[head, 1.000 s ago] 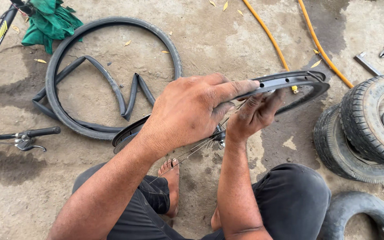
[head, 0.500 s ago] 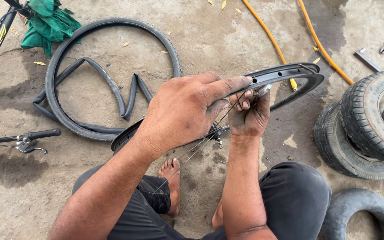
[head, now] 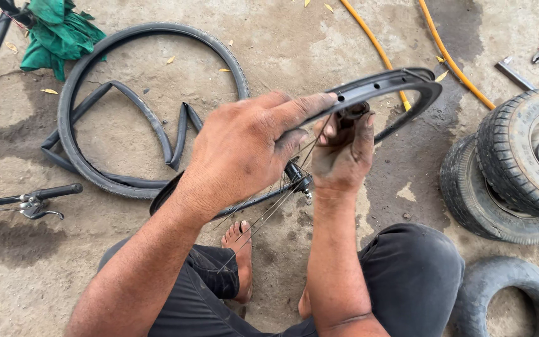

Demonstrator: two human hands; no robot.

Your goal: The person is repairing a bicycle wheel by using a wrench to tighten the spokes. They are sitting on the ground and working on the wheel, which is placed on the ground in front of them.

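A bare bicycle tyre (head: 95, 62) and slack inner tube (head: 151, 122) lie on the concrete floor (head: 282, 37) beside stacked small wheels (head: 519, 162). A squatting person holds a black spoked rim (head: 400, 81) tilted above the knees. The left hand (head: 244, 150) grips its near edge, fingers (head: 301, 106) pressed together along the rim. The right hand (head: 341, 153) pinches a small dark part at the rim's inner wall; keeping the rim steady likely matters most.
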